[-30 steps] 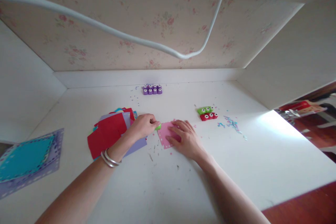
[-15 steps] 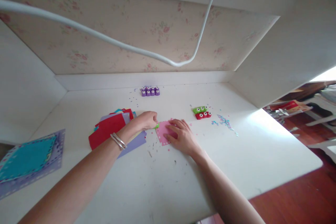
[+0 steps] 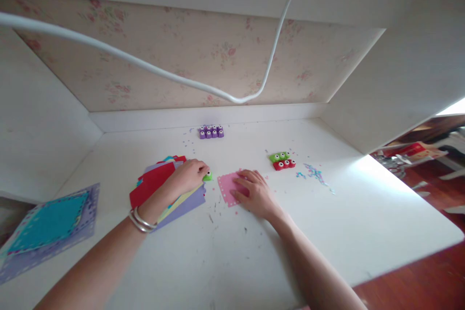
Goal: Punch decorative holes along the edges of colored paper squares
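Note:
My right hand (image 3: 252, 191) lies on a pink sheet of paper (image 3: 227, 185) with its fingers spread, pressing it to the table. Small punched holes run along the sheet's edges. Just left of the sheet, and apart from it, is a small green craft punch (image 3: 208, 176) with a white button. The curled fingers of my left hand (image 3: 191, 176) are at the punch's left side; how firmly they grip it is partly hidden. Under my left wrist and hand spreads a pile of coloured paper (image 3: 152, 185), red on top with purple and yellow sheets showing.
Purple craft punches (image 3: 211, 132) stand in rows near the back wall. Green and red punches (image 3: 284, 161) sit to the right, beside scattered paper bits (image 3: 315, 177). A stack of hole-edged blue and purple sheets (image 3: 51, 220) lies at left. A white cable (image 3: 163, 71) hangs across the view.
My left hand has moved left with the green punch, away from the pink sheet's edge, and the punch's white button now shows. My right hand stays on the sheet. The view has shifted slightly.

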Tool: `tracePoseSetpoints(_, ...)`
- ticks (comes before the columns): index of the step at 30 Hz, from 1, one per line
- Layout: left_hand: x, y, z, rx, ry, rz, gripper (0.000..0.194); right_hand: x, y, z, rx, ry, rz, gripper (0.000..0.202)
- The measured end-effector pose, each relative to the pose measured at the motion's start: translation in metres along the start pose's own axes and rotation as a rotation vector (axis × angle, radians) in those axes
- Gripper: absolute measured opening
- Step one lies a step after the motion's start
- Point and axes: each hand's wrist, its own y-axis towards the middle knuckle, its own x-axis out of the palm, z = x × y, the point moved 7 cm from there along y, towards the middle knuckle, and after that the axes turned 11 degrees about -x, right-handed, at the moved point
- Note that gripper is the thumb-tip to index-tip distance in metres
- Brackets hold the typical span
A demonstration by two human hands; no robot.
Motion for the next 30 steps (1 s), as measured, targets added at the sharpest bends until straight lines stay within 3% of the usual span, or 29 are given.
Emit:
tracePoseSetpoints(6,0.016,-0.009,-0.006,0.082,0.016,0.077,0.028,-0.005,-0.002,-0.001,-0.017,0.012,0.026,0.03)
tracePoseSetpoints(10,0.014,-0.01,0.0,0.131,-0.013,0.108,0.025,-0.012,-0.001,-0.002,-0.019,0.074,0.1,0.03)
tracePoseSetpoints(13,0.008,-0.019,0.02,0.193,-0.108,0.125,0.034,-0.018,0.001,-0.007,0.012,0.171,0.186,0.032)
tracePoseSetpoints(18,0.01,-0.039,0.066,0.325,-0.195,0.091,0.048,-0.02,0.004,-0.021,0.017,0.366,0.196,0.033)
tracePoseSetpoints(22,0.014,-0.044,0.084,0.347,-0.241,0.066,0.052,-0.026,0.002,-0.022,0.039,0.419,0.216,0.03)
tracePoseSetpoints(27,0.014,-0.05,0.081,0.355,-0.258,0.185,0.044,-0.028,0.001,-0.015,0.065,0.446,0.196,0.027)
tracePoseSetpoints(30,0.018,-0.062,0.064,0.319,-0.272,0.25,0.036,-0.037,-0.002,0.011,0.235,0.402,0.26,0.028)
